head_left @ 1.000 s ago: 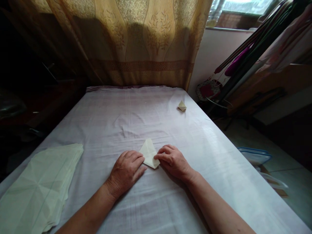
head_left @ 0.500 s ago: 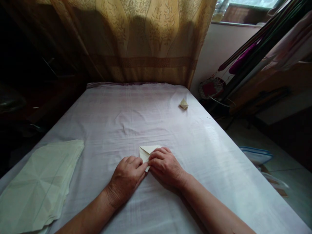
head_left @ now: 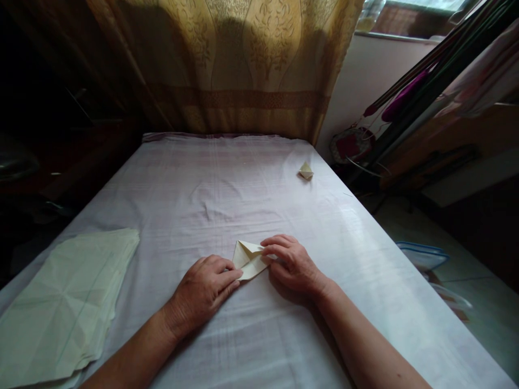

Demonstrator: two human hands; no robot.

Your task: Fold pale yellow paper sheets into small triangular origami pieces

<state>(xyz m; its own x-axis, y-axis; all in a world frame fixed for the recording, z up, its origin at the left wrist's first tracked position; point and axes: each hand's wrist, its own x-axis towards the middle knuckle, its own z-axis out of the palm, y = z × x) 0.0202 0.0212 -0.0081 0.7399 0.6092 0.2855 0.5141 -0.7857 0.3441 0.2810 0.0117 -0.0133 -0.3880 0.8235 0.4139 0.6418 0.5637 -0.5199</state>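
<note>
Paper piece — part-folded, flap open, on pale cloth.
Left hand and right hand, half-curled, hold its opposite ends — one folded shape beyond looks complete; sheet stack at left lies flat.

gold curtain, apparently tiled floor

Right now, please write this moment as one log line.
left hand: on folded paper; right hand: on same paper; paper stack: at left
</note>
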